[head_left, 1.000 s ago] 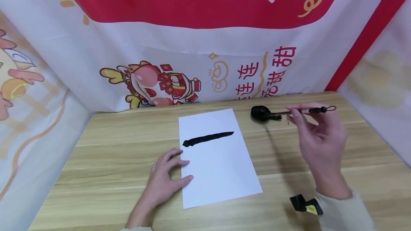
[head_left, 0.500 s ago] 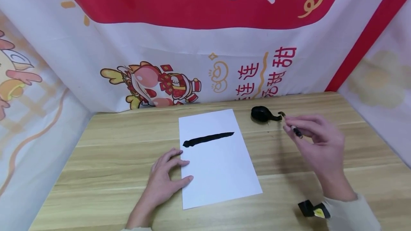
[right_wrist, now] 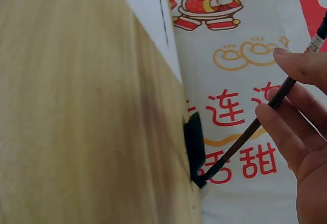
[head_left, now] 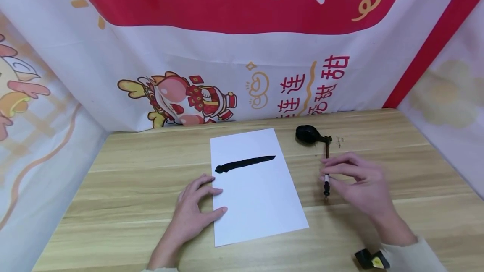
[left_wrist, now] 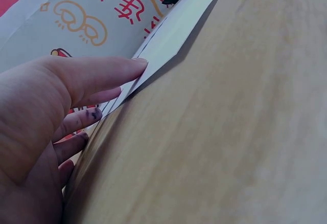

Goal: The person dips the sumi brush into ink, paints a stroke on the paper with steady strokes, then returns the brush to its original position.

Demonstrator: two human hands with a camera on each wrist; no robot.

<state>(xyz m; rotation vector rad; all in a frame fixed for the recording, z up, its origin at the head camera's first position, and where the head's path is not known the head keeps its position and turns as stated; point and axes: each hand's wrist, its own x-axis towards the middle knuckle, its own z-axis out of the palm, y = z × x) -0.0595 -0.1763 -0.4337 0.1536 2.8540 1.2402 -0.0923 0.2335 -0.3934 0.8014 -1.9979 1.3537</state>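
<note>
My right hand [head_left: 361, 186] pinches a dark writing brush [right_wrist: 245, 134] between thumb and fingers. The brush's tip meets the narrow end of a small black ink dish [head_left: 307, 134], which has a round body and stands at the back right of the table. In the middle lies a sheet of white paper [head_left: 261, 200] bearing one thick black ink stroke [head_left: 245, 163], slanting slightly up to the right. My left hand [head_left: 194, 209] rests at the paper's left edge, fingers spread and thumb on the sheet. Dark smudges mark a finger in the left wrist view.
A wooden table [head_left: 128, 188] carries everything. Printed white and red cloth [head_left: 227, 53] hangs along its back and both sides. Small dark specks [head_left: 339, 141] lie right of the dish. A black and yellow piece [head_left: 372, 260] sits at the right sleeve.
My right hand has moved down and left, swinging the brush from sideways across the dish to pointing away from me, its tip now at the dish's narrow end. The left hand and paper have stayed put.
</note>
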